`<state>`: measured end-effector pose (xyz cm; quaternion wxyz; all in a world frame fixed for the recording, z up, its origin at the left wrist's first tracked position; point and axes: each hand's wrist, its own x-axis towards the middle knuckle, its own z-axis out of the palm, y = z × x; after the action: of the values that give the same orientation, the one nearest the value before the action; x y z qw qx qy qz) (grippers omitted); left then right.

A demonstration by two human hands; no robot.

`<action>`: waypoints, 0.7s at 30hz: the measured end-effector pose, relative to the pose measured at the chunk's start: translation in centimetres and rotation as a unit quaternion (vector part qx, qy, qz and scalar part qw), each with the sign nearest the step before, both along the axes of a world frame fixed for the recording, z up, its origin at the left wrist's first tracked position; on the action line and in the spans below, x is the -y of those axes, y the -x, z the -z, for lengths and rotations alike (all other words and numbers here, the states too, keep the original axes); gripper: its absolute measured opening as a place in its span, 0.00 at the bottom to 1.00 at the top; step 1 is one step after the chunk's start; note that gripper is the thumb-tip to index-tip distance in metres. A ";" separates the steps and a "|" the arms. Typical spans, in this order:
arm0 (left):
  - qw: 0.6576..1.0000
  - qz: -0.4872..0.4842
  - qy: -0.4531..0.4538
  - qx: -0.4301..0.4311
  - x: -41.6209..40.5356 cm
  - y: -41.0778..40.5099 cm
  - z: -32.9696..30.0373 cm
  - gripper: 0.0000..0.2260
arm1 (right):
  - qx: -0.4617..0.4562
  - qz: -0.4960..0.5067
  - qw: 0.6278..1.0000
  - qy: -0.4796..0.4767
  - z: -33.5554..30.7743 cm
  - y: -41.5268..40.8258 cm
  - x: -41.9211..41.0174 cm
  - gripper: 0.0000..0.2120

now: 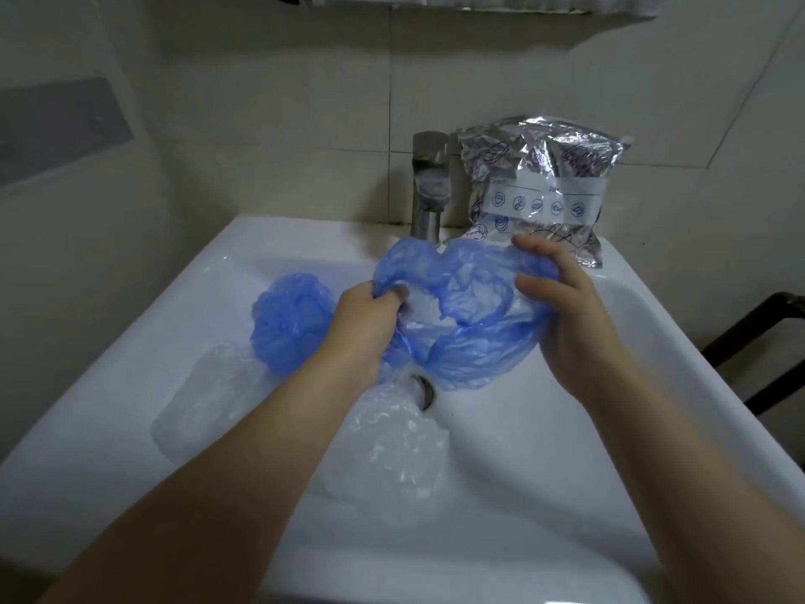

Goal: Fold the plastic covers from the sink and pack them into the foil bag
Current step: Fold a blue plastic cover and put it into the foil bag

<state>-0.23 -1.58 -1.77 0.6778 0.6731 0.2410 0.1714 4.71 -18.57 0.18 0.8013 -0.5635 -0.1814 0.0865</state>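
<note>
Both hands hold one blue cover [475, 342] above the sink [610, 411]: left hand [370, 316] grip clamped on its rim, right hand [562, 307] pinching the opposite edge. Foil bag [540, 185] stands behind, beside the tap [429, 185].

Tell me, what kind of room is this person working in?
Most likely a bathroom or washroom: a white ceramic sink stands against a pale tiled wall, with a brushed metal tap at its back edge.
</note>
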 end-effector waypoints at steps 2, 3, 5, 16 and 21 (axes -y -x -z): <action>0.999 -0.014 -0.043 -0.005 -0.3 0.0 0.0 0.12 | -0.063 0.014 0.997 0.038 0.3 -0.3 -0.2 0.20; 0.997 -0.023 -0.070 -0.003 -0.5 0.0 0.0 0.11 | -0.066 0.079 0.988 0.118 0.6 -0.6 -0.1 0.21; 0.991 -0.045 -0.124 0.010 -1.0 0.2 -0.3 0.09 | 0.065 0.249 0.917 0.305 1.0 -0.8 0.3 0.20; 0.939 0.053 -0.329 0.085 0.9 1.1 -1.1 0.03 | 0.344 0.152 0.810 0.449 2.7 2.6 -3.0 0.19; 0.918 0.138 -0.361 0.092 1.3 1.7 -1.3 0.09 | 0.297 0.116 0.825 0.467 2.7 1.1 -2.1 0.06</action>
<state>-1.92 -2.84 -0.47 0.4248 0.8800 0.0036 0.2126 3.63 -16.48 -2.49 0.3545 -0.8855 -0.2816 -0.1046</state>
